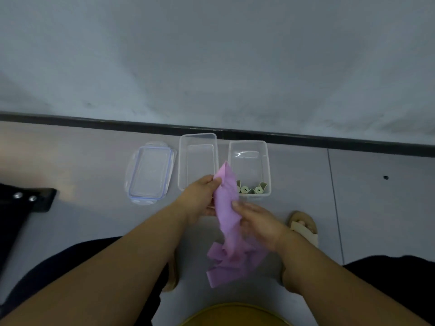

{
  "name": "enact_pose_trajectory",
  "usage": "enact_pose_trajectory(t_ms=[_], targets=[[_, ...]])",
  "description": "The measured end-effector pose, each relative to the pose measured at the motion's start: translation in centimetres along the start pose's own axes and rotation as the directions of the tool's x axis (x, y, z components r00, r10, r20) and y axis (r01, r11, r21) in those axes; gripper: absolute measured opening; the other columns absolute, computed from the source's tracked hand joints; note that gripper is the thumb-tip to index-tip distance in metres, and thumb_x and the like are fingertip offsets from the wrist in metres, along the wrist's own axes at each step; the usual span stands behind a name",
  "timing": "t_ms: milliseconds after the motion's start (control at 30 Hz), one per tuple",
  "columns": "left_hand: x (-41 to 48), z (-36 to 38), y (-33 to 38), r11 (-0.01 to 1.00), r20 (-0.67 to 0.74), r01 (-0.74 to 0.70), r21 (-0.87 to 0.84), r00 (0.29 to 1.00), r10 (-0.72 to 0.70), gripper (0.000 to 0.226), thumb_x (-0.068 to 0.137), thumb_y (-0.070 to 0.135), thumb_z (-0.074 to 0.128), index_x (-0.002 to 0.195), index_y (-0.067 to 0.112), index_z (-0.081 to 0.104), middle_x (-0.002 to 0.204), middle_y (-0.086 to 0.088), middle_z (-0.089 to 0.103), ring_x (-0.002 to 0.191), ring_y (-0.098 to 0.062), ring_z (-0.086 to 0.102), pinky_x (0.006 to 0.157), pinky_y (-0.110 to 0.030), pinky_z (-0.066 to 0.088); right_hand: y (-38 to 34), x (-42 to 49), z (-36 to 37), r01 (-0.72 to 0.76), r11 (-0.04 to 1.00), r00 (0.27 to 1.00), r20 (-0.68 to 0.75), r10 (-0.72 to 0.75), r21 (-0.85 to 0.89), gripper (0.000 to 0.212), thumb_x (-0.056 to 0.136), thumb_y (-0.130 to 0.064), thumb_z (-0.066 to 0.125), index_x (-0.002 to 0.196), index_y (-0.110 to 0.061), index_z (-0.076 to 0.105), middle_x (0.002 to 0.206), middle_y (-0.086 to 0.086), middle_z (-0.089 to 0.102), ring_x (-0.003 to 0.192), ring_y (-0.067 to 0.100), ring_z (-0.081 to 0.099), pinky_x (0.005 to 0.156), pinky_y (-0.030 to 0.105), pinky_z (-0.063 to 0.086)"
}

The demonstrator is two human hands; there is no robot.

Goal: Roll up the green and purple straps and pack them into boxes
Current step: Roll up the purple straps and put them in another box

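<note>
The left grip (202, 196), a bare hand, pinches the upper end of a long, soft purple strap (226, 194) between thumb and curled fingers. The strap's tip stands up just above this grip. The right grip (256, 222), the other bare hand, holds the same strap lower down, its thumb lying across the front of the band. Below the right grip the rest of the strap hangs loose in crumpled folds, unrolled.

Just beyond the left grip, an empty clear plastic rectangular box (182, 161) stands on the grey floor (306, 184). Beyond the right grip and beside that box is a second clear plastic box (249, 143). It holds a few small rolled pale-green straps (246, 189) along its near wall, partly hidden by the purple strap.

Left of the left grip, past the empty box, clear plastic lids with a blue seal (150, 175) lie flat on the floor; how many are stacked is unclear. To the right of the right grip is a foot in a beige sandal (303, 227).
</note>
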State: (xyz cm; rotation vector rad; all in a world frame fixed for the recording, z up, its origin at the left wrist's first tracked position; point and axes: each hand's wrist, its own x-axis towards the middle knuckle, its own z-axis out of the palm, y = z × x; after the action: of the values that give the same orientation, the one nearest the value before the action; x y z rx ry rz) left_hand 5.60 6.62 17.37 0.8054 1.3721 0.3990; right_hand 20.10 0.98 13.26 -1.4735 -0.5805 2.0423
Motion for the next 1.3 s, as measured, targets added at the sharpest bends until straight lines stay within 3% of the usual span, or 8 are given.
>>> enact_pose_trajectory(t_ms=[167,367,567,700,833,1000,1133,1300], targets=[[-4.9,-2.0,3.1,0.984,-0.075,-0.163,-0.071,0.985,0.157,0.023,0.099,0.028,0.041,0.110,0.016,0.058,0.096,-0.006,0.064,0.084,-0.021,0.061,0.067,-0.032,0.051,-3.6,-5.1,1.2,0.259,0.965,0.958,-0.115,-0.261,-0.036,0.014,0.088,-0.021,0.057,0.079,-0.011,0.060,0.079,0.005,0.064,0.077,0.018,0.055,0.067,0.028,0.048],[-9.3,-5.1,7.0,0.904,-0.020,-0.345,-0.251,0.936,0.352,0.024,0.093,0.011,0.046,0.110,0.003,0.061,0.098,-0.014,0.068,0.085,-0.024,0.063,0.069,-0.030,0.053,-8.6,-10.9,0.1,0.436,0.887,0.842,-0.278,-0.462,-0.154,0.017,0.094,-0.021,0.050,0.085,-0.011,0.060,0.084,0.008,0.064,0.074,0.019,0.058,0.068,0.035,0.047],[-11.2,-4.9,9.7,0.895,-0.021,-0.425,-0.133,0.904,0.426,0.015,0.091,0.009,0.051,0.093,0.010,0.066,0.089,-0.008,0.066,0.079,-0.018,0.060,0.068,-0.028,0.049,-11.5,-13.3,-0.8,0.461,0.871,0.829,-0.270,-0.491,-0.169,0.018,0.095,-0.019,0.048,0.089,-0.008,0.060,0.091,0.010,0.065,0.077,0.018,0.060,0.068,0.028,0.049],[-10.8,-4.7,10.6,0.933,-0.113,-0.356,-0.060,0.931,0.348,0.010,0.091,0.023,0.056,0.089,0.015,0.062,0.083,-0.004,0.063,0.068,-0.014,0.057,0.051,-0.019,0.048,-13.1,-14.3,-0.1,0.489,0.867,0.845,-0.194,-0.499,-0.100,0.020,0.095,-0.019,0.046,0.094,-0.007,0.062,0.086,0.008,0.067,0.075,0.018,0.061,0.072,0.031,0.050],[-9.8,-5.1,10.0,0.891,-0.208,-0.244,0.384,0.917,0.340,0.034,0.092,0.042,0.052,0.102,0.013,0.067,0.093,-0.005,0.064,0.076,-0.018,0.058,0.066,-0.027,0.046,-15.4,-15.2,1.2,0.557,0.830,0.825,-0.104,-0.555,-0.019,0.024,0.095,-0.021,0.044,0.082,-0.009,0.060,0.076,0.006,0.067,0.071,0.016,0.063,0.074,0.032,0.050],[-9.6,-4.5,9.4,0.828,0.024,-0.426,0.366,0.893,0.449,0.042,0.073,0.064,0.058,0.095,0.028,0.062,0.093,0.001,0.060,0.083,-0.014,0.054,0.074,-0.029,0.043,-18.2,-15.1,1.8,0.581,0.748,0.812,-0.175,-0.557,0.321,0.029,0.096,-0.025,0.042,0.076,-0.010,0.057,0.061,0.003,0.063,0.056,0.013,0.060,0.069,0.030,0.047],[-7.2,-4.1,8.4,0.698,0.105,-0.411,0.586,0.893,0.438,0.034,0.077,0.030,0.071,0.105,0.023,0.053,0.099,0.001,0.057,0.091,-0.016,0.057,0.068,-0.020,0.045,-19.1,-13.2,1.2,0.562,0.695,0.827,-0.287,-0.484,0.447,0.033,0.097,-0.029,0.043,0.074,-0.009,0.057,0.057,0.001,0.063,0.051,0.012,0.059,0.066,0.029,0.045],[-3.6,-5.7,6.3,0.807,-0.245,-0.216,0.550,0.882,0.403,0.011,0.087,0.012,0.059,0.076,0.013,0.057,0.082,-0.008,0.061,0.083,-0.025,0.057,0.072,-0.028,0.044,-18.9,-10.8,-0.8,0.578,0.615,0.815,-0.354,-0.458,0.536,0.028,0.097,-0.029,0.042,0.081,-0.012,0.057,0.061,-0.003,0.065,0.059,0.009,0.062,0.064,0.025,0.052]])
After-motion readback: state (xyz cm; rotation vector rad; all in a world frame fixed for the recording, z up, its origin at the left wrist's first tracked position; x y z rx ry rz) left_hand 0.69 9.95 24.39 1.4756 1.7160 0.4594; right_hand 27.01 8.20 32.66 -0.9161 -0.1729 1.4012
